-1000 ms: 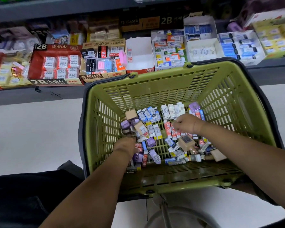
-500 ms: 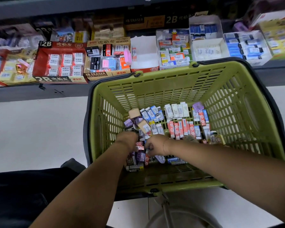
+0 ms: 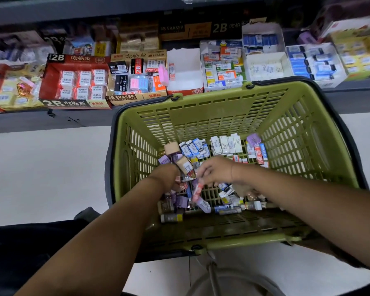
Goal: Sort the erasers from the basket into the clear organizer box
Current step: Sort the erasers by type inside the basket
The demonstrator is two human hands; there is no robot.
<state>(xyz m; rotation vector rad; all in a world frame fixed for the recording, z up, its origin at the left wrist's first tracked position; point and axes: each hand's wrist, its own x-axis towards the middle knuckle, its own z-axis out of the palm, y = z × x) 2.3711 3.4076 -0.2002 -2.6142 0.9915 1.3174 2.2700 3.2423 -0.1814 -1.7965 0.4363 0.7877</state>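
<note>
A green plastic basket (image 3: 212,97) stands on the floor with several small wrapped erasers on its bottom. Blue-and-white erasers (image 3: 193,148) and white erasers (image 3: 226,144) lie in rows at the far side, with a purple eraser (image 3: 253,139) to their right. My left hand (image 3: 166,176) is down in the pile at the left, its fingers curled around a few erasers. Just to its right, my right hand (image 3: 219,170) pinches a red-and-white eraser (image 3: 197,189) at its fingertips. No clear organizer box is in view.
Behind the basket, a low shelf carries open display boxes of erasers: a red 2B box (image 3: 73,82), a 4B ERASER box (image 3: 137,77) and a white box (image 3: 185,69). Pale floor tiles (image 3: 41,167) lie to the left. A round pale object (image 3: 233,280) sits at the bottom edge.
My right hand swept from the middle right of the basket over to my left hand, then rose slightly with a red-and-white eraser. My left hand stayed in the pile.
</note>
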